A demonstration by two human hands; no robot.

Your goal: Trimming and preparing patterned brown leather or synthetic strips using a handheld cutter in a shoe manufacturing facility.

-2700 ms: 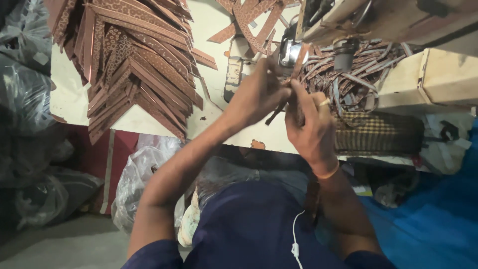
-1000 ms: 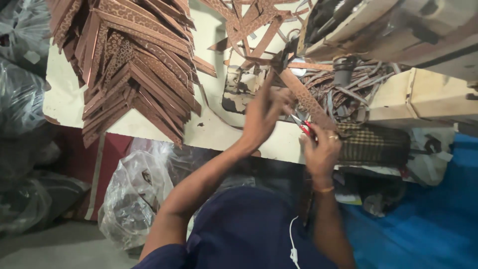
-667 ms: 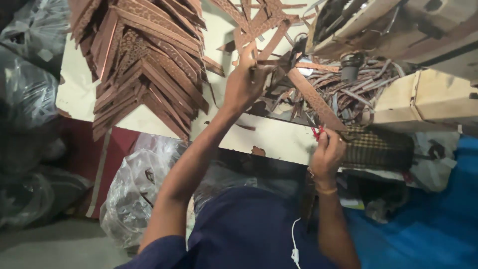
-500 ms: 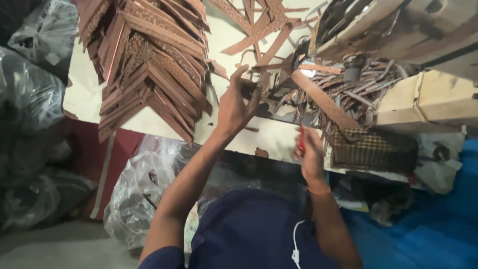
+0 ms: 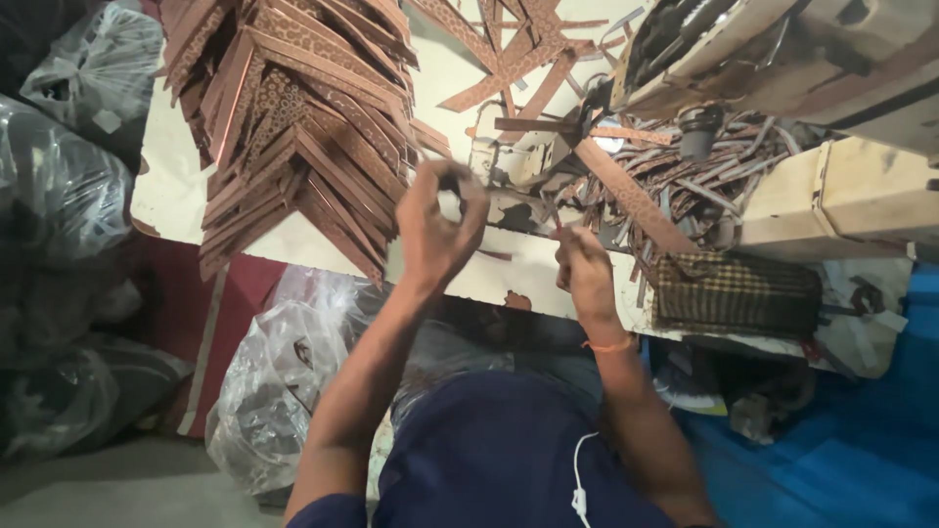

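Hands over the table (image 5: 293, 240)
Left hand (image 5: 437, 227) curled, contents unclear; right hand (image 5: 585, 271) grips a small tool; strips (image 5: 293, 117) stacked beside.

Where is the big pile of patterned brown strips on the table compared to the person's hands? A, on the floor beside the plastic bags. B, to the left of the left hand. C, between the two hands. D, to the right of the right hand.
B: the stacked brown strips lie on the table left of the left hand, while the right hand is further right.
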